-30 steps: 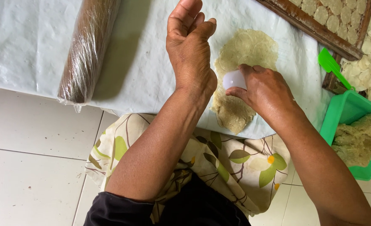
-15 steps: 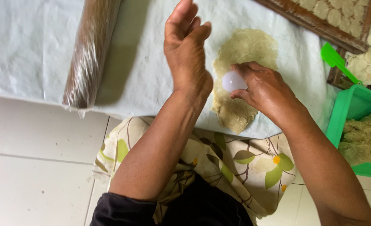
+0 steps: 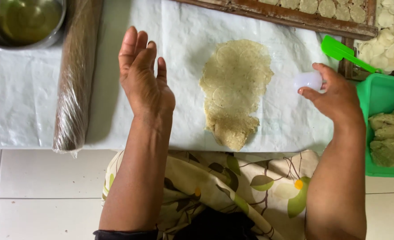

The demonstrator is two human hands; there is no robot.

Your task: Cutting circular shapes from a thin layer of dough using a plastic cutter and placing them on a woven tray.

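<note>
Nearest the camera, a floral cloth (image 3: pixel 232 186) is seen draped over the person's lap above a pale tiled floor (image 3: pixel 36 186). Beyond it, a white sheet (image 3: pixel 183 89) is spread flat, and a rolled-out sheet of dough (image 3: pixel 234 89) is laid on it at the centre, with round outlines pressed into its farther half. The left hand (image 3: pixel 143 82) is held at nine o'clock of the dough, apart from it, with the fingers (image 3: pixel 137 46) stretched open and nothing held. The right hand (image 3: pixel 335 98) is held at three o'clock of the dough, and a small round white cutter (image 3: pixel 308 81) is gripped between its thumb and fingertips, clear of the dough. A green tub (image 3: pixel 379 95) with lumps of dough (image 3: pixel 390 138) is placed just beside that hand at three o'clock. A rolling pin wrapped in plastic film (image 3: pixel 76 75) is laid at nine o'clock of the left hand. Farther off, a green spatula (image 3: pixel 341 51) is seen at one o'clock, a wooden-framed tray (image 3: pixel 294 18) of cut rounds at twelve o'clock, and a metal bowl (image 3: pixel 25 22) of yellowish liquid at eleven o'clock.
</note>
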